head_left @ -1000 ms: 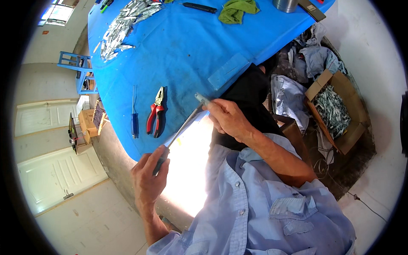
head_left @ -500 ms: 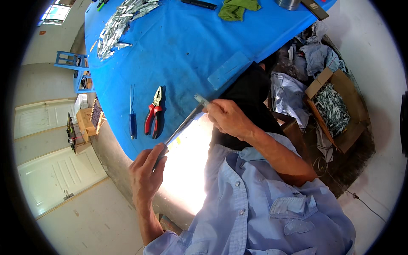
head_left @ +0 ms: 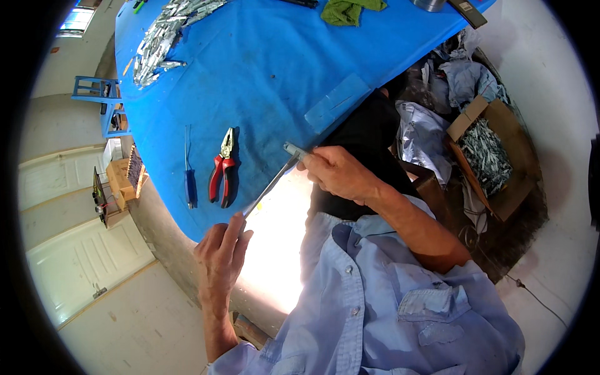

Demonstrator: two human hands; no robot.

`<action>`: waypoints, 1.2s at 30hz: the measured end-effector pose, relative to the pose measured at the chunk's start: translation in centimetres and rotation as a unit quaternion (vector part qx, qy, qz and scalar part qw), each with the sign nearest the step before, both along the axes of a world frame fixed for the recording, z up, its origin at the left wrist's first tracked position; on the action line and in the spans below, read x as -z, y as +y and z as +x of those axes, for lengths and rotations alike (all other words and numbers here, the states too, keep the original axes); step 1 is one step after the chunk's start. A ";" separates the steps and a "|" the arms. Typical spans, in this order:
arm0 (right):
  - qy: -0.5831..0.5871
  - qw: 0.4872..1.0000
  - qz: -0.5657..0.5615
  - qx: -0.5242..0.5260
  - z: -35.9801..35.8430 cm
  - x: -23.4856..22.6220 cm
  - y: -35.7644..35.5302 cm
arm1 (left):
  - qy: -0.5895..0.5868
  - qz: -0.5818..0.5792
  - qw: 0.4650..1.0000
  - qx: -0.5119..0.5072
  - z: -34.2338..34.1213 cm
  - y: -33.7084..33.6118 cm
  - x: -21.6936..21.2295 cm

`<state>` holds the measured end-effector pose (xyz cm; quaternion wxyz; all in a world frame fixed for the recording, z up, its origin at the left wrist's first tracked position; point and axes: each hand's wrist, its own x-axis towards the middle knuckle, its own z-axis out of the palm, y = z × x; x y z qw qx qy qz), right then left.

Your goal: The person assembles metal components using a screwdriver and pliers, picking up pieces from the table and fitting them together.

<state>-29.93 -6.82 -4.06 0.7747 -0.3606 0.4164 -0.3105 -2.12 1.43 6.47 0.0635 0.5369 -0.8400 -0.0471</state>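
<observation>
A thin grey metal strip (head_left: 270, 184) is held slantwise over the near edge of the blue desk (head_left: 262, 69), spanning both hands. The right hand (head_left: 337, 172) is closed around the strip's upper end, fingers curled, just off the desk edge. The left hand (head_left: 219, 256) pinches the lower end between thumb and fingertips, the other fingers loosely bent, below the desk edge. On the desk, just left of the strip, lie red-handled pliers (head_left: 223, 169) and, beside them, a blue-handled screwdriver (head_left: 189, 172), the two roughly parallel. A pale blue rectangular patch (head_left: 337, 103) sits on the cloth near the right hand. At the far left lies a heap of silvery metal pieces (head_left: 165, 37); at the far edge, a green cloth (head_left: 350, 9). To the right, on the floor, an open brown cardboard box (head_left: 500, 150) holds more silvery pieces, with crumpled grey wrappings (head_left: 425, 140) beside it.
</observation>
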 end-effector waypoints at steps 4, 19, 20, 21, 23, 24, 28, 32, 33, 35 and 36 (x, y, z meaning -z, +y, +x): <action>0.009 1.000 0.002 0.005 0.1 0.1 0.0 | -0.035 -0.005 0.999 0.018 0.0 -0.5 0.3; 0.050 0.998 -0.044 0.018 0.4 1.2 0.3 | 0.120 0.078 0.990 -0.017 1.4 -1.0 2.1; 0.040 0.998 -0.035 0.027 0.4 1.3 0.3 | 0.084 0.067 0.994 -0.010 1.2 -1.3 1.2; 0.038 0.998 -0.036 0.027 0.4 1.2 0.3 | 0.046 0.055 0.997 -0.005 0.9 -1.4 0.5; 0.035 0.998 -0.037 0.027 0.4 1.0 0.3 | 0.006 0.029 0.999 0.013 0.6 -1.5 -0.3; 0.033 0.998 -0.038 0.025 0.4 1.0 0.3 | -0.014 0.018 0.999 0.022 0.5 -1.5 -0.6; 0.047 0.998 -0.040 0.017 0.3 0.9 0.2 | -0.033 0.007 0.999 0.023 -0.3 -1.2 -1.0; 0.047 0.998 -0.033 0.023 0.3 0.6 0.1 | -0.063 0.028 0.998 0.006 -1.1 -0.6 -1.8; 0.050 0.998 -0.035 0.023 0.3 0.5 0.2 | -0.071 0.031 0.997 0.004 -1.3 -0.5 -1.9; 0.058 0.997 -0.037 0.023 0.2 0.4 0.2 | -0.065 0.034 0.997 -0.002 -1.3 -0.3 -1.5; 0.054 0.998 -0.037 0.018 0.1 0.5 0.1 | -0.062 0.036 0.997 -0.006 -1.4 -0.2 -1.3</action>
